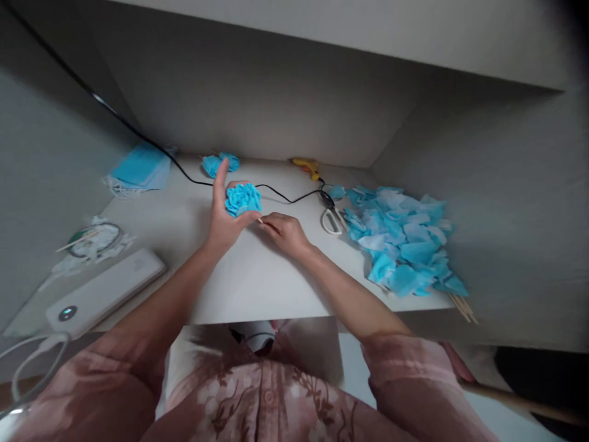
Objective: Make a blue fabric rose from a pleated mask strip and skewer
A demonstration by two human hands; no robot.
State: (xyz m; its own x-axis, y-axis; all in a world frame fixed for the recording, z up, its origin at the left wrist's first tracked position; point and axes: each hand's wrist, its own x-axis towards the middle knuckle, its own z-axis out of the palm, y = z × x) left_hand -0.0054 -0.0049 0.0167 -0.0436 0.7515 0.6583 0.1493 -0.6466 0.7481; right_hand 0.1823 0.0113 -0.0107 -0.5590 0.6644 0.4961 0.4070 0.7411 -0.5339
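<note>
A blue ruffled flower point(243, 199), shaped like a rose from mask-like fabric, sits in my left hand point(224, 221). The thumb lies along its near side and one finger points up past it. My right hand point(286, 232) pinches a thin wooden stick point(260, 220) at the flower's lower right; only a short bit of the stick shows between the hands. Behind my left hand, more blue flowers point(221, 164) lie on the white tabletop point(271, 288). To the right is a heap of cut blue and white petals point(405, 239).
White-handled scissors point(332, 221) and a yellow glue gun point(305, 166) lie right of centre. A black cable point(184, 175) crosses the table. Blue masks point(142, 167), a dish of white scraps point(96, 238) and a power bank point(108, 288) are at left. Sticks point(462, 307) overhang the right front edge.
</note>
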